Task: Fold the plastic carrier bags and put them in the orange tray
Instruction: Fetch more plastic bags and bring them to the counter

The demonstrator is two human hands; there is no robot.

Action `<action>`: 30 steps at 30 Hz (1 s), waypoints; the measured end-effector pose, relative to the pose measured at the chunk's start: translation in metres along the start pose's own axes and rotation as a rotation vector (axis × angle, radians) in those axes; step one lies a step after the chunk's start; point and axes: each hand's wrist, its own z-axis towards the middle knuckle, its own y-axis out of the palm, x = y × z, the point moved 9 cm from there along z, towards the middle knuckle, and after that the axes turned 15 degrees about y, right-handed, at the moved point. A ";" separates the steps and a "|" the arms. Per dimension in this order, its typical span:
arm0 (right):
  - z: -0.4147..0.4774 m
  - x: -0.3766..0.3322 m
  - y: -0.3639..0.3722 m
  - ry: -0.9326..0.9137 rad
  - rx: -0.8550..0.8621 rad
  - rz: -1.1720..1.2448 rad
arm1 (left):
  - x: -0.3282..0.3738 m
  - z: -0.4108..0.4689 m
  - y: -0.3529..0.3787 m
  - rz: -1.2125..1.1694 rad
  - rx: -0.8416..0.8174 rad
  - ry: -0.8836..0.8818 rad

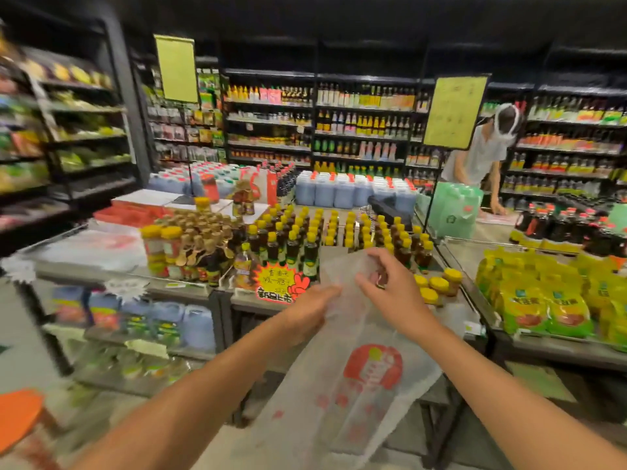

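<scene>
A translucent white plastic carrier bag (359, 378) with a red round logo hangs in the air in front of me, over the edge of a display table. My left hand (310, 308) grips its upper left edge. My right hand (390, 286) pinches the top of the bag a little higher and to the right. An orange tray (127, 213) lies on the table at the far left, beside flat white bags (98, 247) with red print. The picture is blurred by motion.
Rows of yellow-capped bottles (305, 239) and jars cover the display table (190, 283) ahead. Yellow-green packets (543, 300) fill the table at right. An orange stool (17, 415) stands at lower left. Another person (481, 154) bends over a counter at the back right, near a green bag (454, 212).
</scene>
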 end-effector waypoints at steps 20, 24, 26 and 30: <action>-0.038 -0.231 0.401 -0.301 -0.291 0.111 | 0.072 -0.185 -0.383 -0.001 0.487 0.036; -0.039 -0.265 0.466 -0.441 -0.390 0.031 | 0.074 -0.196 -0.439 0.087 0.525 0.034; -0.038 -0.282 0.489 -0.507 -0.421 0.085 | 0.070 -0.202 -0.476 0.088 0.627 0.018; -0.011 -0.296 0.533 -0.450 -0.505 0.248 | 0.067 -0.206 -0.542 0.135 0.747 -0.019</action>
